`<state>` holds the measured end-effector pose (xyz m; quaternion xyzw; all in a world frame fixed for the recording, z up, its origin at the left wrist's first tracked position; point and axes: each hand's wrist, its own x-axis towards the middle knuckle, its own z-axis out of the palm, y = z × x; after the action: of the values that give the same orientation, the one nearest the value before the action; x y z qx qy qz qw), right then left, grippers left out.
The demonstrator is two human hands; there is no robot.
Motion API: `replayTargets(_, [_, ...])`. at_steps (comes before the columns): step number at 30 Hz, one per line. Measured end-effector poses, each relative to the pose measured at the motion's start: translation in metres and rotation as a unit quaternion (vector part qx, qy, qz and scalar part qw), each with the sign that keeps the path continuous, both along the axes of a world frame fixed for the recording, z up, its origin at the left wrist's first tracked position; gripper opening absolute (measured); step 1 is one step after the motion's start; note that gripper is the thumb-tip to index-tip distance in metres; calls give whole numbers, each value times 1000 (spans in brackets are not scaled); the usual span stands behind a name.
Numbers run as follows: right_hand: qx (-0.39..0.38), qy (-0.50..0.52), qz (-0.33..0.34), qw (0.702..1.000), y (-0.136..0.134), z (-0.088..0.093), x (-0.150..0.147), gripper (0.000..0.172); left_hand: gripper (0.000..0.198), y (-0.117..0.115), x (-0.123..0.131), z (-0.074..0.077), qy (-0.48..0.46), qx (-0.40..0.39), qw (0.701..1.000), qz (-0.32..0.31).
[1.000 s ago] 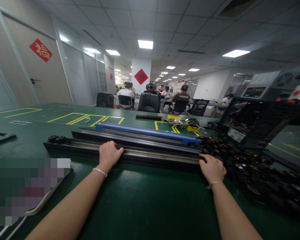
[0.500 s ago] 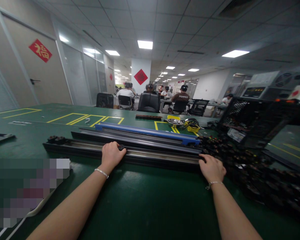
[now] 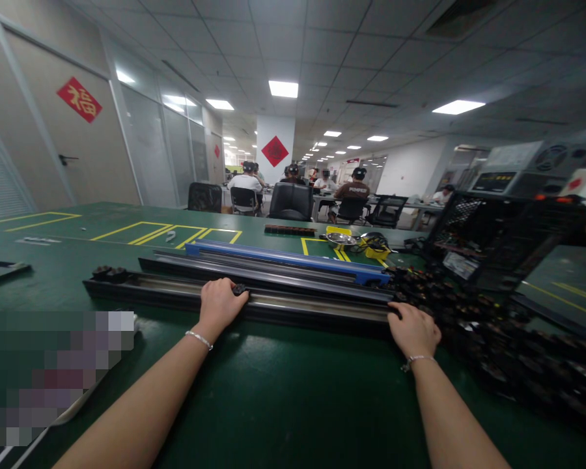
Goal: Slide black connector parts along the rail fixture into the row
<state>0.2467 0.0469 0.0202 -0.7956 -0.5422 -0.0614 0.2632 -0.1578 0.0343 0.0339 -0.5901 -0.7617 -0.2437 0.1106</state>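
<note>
A long black rail [image 3: 303,305] with a pale metallic channel lies across the green table in front of me. My left hand [image 3: 221,301] is closed round a small black block [image 3: 239,289] in that channel, left of the rail's middle; the fingers hide most of the block. At the rail's right end, my right hand [image 3: 414,326] grips it, fingers bent over the edge. More small black blocks [image 3: 111,273] sit at the left end of the channel. Just behind lie a second black rail [image 3: 273,273] and a blue rail [image 3: 293,258].
A large heap of small black parts [image 3: 508,345] spreads to the right of my right hand. Behind it stands an open black computer case [image 3: 478,241]. A metal dish [image 3: 342,239] and a dark strip [image 3: 289,230] lie farther back. Several people sit at distant desks.
My left hand has slid very slightly to the right along the rail with the small black block. My right hand stays at the rail's end.
</note>
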Motion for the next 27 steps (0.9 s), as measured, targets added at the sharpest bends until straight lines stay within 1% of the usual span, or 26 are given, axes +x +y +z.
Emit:
replayTargets(5, [1, -7, 1, 1000, -1, 1, -1, 38, 33, 1, 0, -1, -5, 5, 1000, -8])
replayTargets(12, [8, -6, 1, 1000, -2, 1, -2, 38, 33, 2, 3, -2, -17, -4, 999, -36])
replayTargets(22, [-6, -6, -5, 1000, -1, 1, -2, 40, 39, 1, 1, -6, 19, 11, 997, -73])
replayTargets(27, [-9, -6, -3, 1000, -1, 1, -1, 40, 42, 2, -5, -5, 28, 12, 994, -108])
